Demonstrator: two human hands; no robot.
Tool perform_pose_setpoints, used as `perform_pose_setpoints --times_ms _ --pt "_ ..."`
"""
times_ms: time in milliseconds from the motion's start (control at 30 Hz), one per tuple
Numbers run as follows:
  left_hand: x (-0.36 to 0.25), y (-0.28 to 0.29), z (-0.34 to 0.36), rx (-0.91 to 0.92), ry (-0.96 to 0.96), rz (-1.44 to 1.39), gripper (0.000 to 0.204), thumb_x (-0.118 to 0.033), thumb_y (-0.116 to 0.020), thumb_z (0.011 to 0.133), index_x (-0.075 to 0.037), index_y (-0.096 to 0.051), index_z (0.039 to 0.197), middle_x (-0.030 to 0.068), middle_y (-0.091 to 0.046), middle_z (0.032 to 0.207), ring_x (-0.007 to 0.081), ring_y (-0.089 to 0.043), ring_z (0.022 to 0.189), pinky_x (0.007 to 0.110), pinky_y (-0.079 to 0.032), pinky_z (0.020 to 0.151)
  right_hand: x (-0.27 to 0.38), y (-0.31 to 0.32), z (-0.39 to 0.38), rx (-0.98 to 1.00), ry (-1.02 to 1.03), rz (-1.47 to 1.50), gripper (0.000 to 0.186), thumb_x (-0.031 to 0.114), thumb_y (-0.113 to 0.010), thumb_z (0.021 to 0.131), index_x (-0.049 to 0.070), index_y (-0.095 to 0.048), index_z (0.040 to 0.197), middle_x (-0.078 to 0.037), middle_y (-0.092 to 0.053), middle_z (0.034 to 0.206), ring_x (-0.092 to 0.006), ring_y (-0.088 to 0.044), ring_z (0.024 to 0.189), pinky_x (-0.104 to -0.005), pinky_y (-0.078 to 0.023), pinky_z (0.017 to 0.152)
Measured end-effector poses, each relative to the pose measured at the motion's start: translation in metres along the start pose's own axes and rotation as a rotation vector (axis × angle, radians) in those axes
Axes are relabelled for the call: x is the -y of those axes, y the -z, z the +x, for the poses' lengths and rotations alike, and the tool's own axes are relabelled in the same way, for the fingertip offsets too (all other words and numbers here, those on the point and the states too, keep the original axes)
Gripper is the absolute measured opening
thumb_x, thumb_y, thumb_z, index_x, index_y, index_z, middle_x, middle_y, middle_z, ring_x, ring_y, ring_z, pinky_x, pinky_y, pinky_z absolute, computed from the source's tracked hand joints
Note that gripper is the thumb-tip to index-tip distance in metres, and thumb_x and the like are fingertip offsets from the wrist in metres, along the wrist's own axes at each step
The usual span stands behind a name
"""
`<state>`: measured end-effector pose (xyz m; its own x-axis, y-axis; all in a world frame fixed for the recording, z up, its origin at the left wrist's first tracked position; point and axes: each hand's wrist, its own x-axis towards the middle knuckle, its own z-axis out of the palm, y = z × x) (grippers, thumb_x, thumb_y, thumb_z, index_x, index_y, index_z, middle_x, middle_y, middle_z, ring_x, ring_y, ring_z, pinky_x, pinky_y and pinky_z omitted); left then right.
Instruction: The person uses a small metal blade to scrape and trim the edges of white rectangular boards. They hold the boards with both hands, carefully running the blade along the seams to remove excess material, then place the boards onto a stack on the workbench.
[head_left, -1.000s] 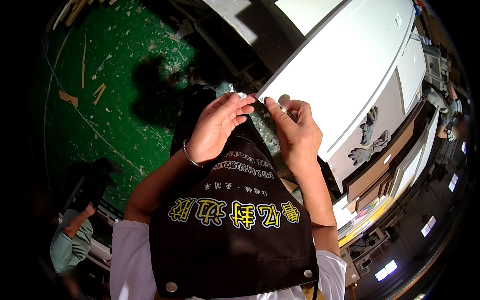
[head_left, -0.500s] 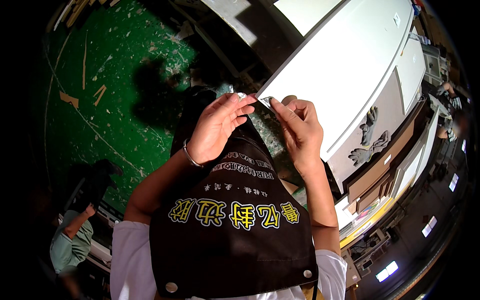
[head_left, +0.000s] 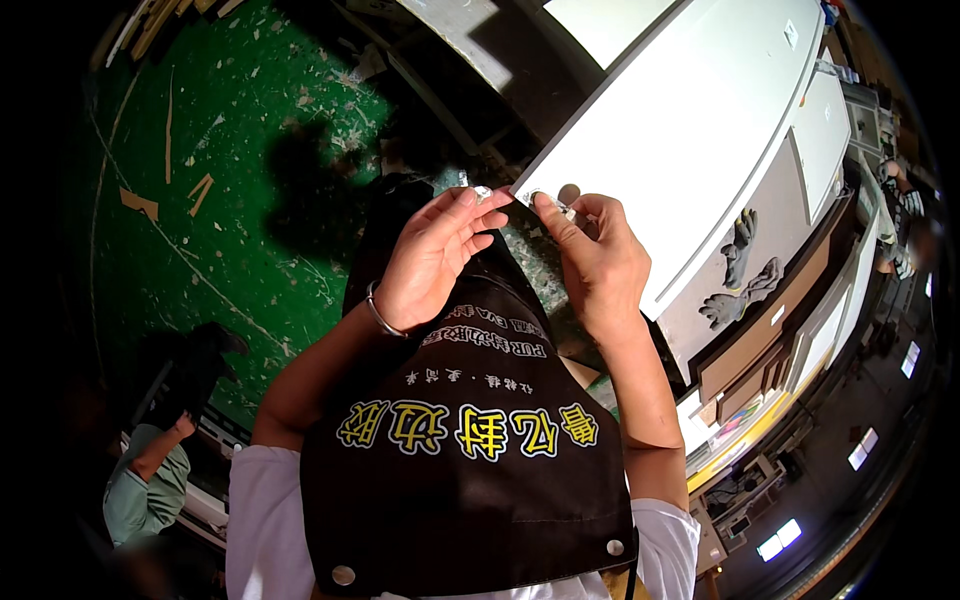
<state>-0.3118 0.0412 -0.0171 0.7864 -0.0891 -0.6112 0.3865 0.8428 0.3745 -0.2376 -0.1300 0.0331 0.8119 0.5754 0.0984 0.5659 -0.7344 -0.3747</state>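
My left hand (head_left: 430, 255) is beside the near left corner of a big white panel (head_left: 680, 130). Its thumb and fingers pinch a small shiny, whitish piece (head_left: 482, 193), and its fingertips reach the panel's corner edge. My right hand (head_left: 605, 255) is at the same corner, thumb pressed down on the white surface and fingers curled. Small shiny bits (head_left: 567, 212) show between the right thumb and fingers; their kind is too small to make out. A metal bangle (head_left: 383, 312) circles my left wrist.
Grey work gloves (head_left: 740, 290) lie on a grey board right of the panel. Brown boards (head_left: 745, 350) are stacked beyond. Scraps (head_left: 138, 203) litter the green floor (head_left: 250, 130) at left. A person in a green top (head_left: 150, 480) is at lower left. My dark apron (head_left: 460, 500) hangs below my hands.
My right fingers have shifted slightly at the corner. The dark, shiny triangular piece seen under the right thumb no longer shows there; shiny bits now appear among the fingers. The left hand stays put.
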Motion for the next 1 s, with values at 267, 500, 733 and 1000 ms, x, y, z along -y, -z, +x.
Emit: perform_pose_setpoints --times_ms 267,500,733,1000 --pt "0.002 0.001 -0.001 -0.002 -0.015 -0.006 0.025 -0.030 -0.048 0.098 -0.011 -0.057 0.112 0.0087 -0.056 0.124 0.0145 -0.053 0.106 0.030 -0.040 0.093 -0.002 -0.005 -0.005 -0.022 0.012 -0.008 0.041 0.002 -0.068 0.073 0.022 -0.070 0.109 -0.003 -0.057 0.088 -0.0147 -0.057 0.067 -0.0268 -0.046 0.050" --pt "0.003 0.001 -0.002 0.011 -0.027 -0.016 0.025 -0.030 -0.048 0.098 -0.011 -0.058 0.111 0.0092 -0.056 0.124 0.0147 -0.053 0.107 0.030 -0.040 0.093 0.000 -0.009 -0.008 -0.069 0.009 0.006 0.042 0.001 -0.068 0.073 0.021 -0.069 0.110 -0.003 -0.058 0.090 -0.0138 -0.057 0.067 -0.0261 -0.046 0.051" --pt "0.002 0.000 -0.002 0.011 -0.027 -0.021 0.024 -0.030 -0.048 0.098 -0.012 -0.058 0.111 0.0098 -0.056 0.125 0.0147 -0.053 0.107 0.030 -0.040 0.093 -0.003 -0.016 -0.016 -0.118 -0.093 0.155 0.041 -0.002 -0.069 0.074 0.019 -0.069 0.110 -0.004 -0.059 0.093 -0.0140 -0.057 0.065 -0.0262 -0.046 0.052" --pt "0.001 -0.001 -0.003 0.016 -0.024 -0.015 0.024 -0.030 -0.049 0.097 -0.012 -0.058 0.111 0.0096 -0.056 0.124 0.0147 -0.054 0.107 0.030 -0.040 0.092 0.004 -0.011 -0.011 -0.079 -0.073 0.175 0.043 -0.005 -0.068 0.072 0.018 -0.069 0.109 -0.003 -0.058 0.092 -0.0144 -0.057 0.065 -0.0272 -0.046 0.051"
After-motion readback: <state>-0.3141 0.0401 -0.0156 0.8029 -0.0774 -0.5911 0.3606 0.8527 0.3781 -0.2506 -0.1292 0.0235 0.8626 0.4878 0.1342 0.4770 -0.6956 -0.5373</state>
